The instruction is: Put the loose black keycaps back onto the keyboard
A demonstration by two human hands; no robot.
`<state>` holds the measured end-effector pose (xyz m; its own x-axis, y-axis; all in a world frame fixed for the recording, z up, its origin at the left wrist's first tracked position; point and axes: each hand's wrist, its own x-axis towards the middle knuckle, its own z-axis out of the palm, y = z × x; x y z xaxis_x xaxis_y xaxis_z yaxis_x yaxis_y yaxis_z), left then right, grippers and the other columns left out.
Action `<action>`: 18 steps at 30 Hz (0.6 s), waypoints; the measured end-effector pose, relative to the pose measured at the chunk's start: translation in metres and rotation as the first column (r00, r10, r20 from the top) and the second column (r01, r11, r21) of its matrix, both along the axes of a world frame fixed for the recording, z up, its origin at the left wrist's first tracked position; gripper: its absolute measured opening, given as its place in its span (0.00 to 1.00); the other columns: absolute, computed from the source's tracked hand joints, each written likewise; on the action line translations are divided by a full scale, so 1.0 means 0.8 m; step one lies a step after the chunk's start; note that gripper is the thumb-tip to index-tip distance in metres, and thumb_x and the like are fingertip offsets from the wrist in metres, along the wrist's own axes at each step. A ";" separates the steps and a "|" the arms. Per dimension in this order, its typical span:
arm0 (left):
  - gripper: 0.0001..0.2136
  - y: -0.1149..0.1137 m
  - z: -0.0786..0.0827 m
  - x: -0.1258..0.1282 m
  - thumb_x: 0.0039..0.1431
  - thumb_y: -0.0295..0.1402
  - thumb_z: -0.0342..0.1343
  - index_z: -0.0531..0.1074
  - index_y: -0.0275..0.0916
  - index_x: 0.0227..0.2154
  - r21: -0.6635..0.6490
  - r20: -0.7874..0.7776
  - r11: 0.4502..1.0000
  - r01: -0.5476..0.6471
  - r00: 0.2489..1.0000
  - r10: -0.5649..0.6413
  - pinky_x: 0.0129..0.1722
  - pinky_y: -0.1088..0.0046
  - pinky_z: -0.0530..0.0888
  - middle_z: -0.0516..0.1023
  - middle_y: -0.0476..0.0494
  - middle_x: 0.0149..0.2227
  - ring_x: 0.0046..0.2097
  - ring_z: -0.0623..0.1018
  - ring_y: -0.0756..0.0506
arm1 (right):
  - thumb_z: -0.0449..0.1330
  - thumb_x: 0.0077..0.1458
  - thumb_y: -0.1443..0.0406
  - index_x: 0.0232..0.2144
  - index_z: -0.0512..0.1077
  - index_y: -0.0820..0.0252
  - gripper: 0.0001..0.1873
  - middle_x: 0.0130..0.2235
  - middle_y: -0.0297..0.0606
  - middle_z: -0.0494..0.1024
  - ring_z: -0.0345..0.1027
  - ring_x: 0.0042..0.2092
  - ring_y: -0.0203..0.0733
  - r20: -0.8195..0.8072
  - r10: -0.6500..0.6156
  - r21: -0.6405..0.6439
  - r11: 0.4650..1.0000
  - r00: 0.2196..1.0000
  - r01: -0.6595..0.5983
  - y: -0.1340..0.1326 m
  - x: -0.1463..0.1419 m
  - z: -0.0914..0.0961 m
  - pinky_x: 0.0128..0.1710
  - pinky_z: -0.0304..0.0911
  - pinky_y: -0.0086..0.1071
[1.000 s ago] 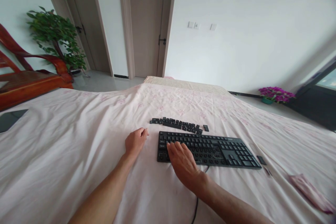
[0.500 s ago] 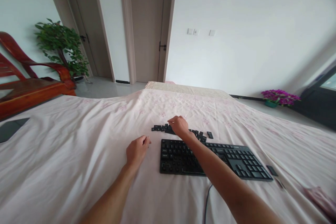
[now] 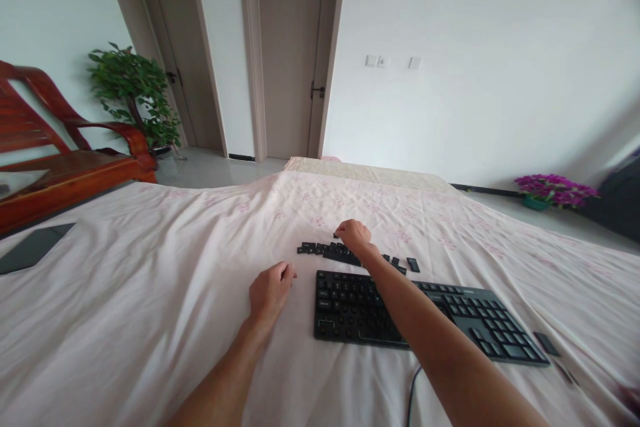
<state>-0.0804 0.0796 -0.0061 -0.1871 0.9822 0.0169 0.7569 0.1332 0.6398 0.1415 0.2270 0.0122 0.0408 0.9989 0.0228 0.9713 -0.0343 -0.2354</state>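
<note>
A black keyboard [image 3: 350, 333] lies on the pale pink cloth, with keycaps off along its lower left part. Behind it, loose black keycaps [image 3: 311, 249] form a rough row, partly hidden by my right hand [image 3: 353, 233]. That hand reaches across the keyboard, its fingers pinched on a small black keycap [image 3: 336, 235] just above the row. My left hand [image 3: 270, 288] rests on the cloth left of the keyboard, fingers curled together. Whatever it may hold is hidden. My right forearm covers the middle of the keyboard.
A long dark keycap [image 3: 413, 264] lies at the row's right end. Right of the keyboard are a flat dark piece [image 3: 547, 343] and a thin tool [image 3: 567, 372]. The keyboard's cable [image 3: 413, 395] runs toward me. A dark flat panel [image 3: 36, 248] lies far left.
My right hand has moved slightly along the far side of the loose keycaps, and a keycap now shows at its fingertips. The view has shifted left. My left hand stays curled on the cloth.
</note>
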 end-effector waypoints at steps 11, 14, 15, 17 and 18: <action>0.18 0.000 -0.001 0.000 0.61 0.46 0.44 0.75 0.45 0.28 0.006 -0.022 1.000 -0.009 1.000 0.009 0.29 0.75 0.58 0.80 0.50 0.28 0.31 0.74 0.48 | 0.58 0.53 0.64 0.39 0.78 0.56 0.12 0.44 0.46 0.78 0.70 0.47 0.48 0.115 0.145 0.011 0.989 0.983 -0.147 -0.001 0.000 0.000 0.43 0.59 0.35; 0.18 0.000 0.000 0.000 0.61 0.46 0.44 0.75 0.45 0.28 0.005 -0.028 1.000 -0.005 1.000 0.005 0.29 0.75 0.58 0.79 0.51 0.27 0.31 0.74 0.48 | 0.59 0.52 0.66 0.38 0.78 0.57 0.11 0.44 0.45 0.78 0.70 0.46 0.48 0.104 0.154 0.009 0.988 0.983 -0.156 -0.003 -0.001 0.006 0.42 0.60 0.34; 0.18 -0.001 0.000 0.000 0.61 0.46 0.43 0.75 0.46 0.28 0.004 -0.028 1.000 -0.005 1.000 0.005 0.29 0.75 0.58 0.79 0.51 0.27 0.31 0.74 0.48 | 0.58 0.52 0.65 0.38 0.78 0.56 0.11 0.43 0.44 0.79 0.71 0.46 0.47 0.091 0.156 0.014 0.987 0.984 -0.158 -0.006 -0.001 0.009 0.42 0.60 0.33; 0.18 -0.001 -0.001 0.000 0.61 0.46 0.43 0.75 0.46 0.28 0.002 -0.026 1.000 -0.007 1.000 0.007 0.29 0.75 0.58 0.80 0.50 0.28 0.31 0.75 0.48 | 0.58 0.54 0.63 0.39 0.78 0.54 0.12 0.43 0.41 0.79 0.71 0.46 0.46 0.055 0.160 0.034 0.986 0.986 -0.162 -0.018 0.003 0.015 0.41 0.60 0.32; 0.18 0.000 -0.002 0.000 0.61 0.46 0.43 0.76 0.46 0.28 0.001 -0.025 1.000 -0.009 1.000 0.009 0.29 0.74 0.58 0.80 0.50 0.28 0.31 0.75 0.48 | 0.57 0.55 0.61 0.41 0.77 0.52 0.13 0.44 0.38 0.79 0.71 0.46 0.44 0.040 0.163 0.045 0.985 0.986 -0.165 -0.028 0.005 0.018 0.41 0.61 0.31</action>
<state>-0.0805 0.0792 -0.0077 -0.1952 0.9805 0.0230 0.7716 0.1390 0.6207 0.1458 0.2044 0.0263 -0.1254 0.9897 0.0689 0.9707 0.1367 -0.1974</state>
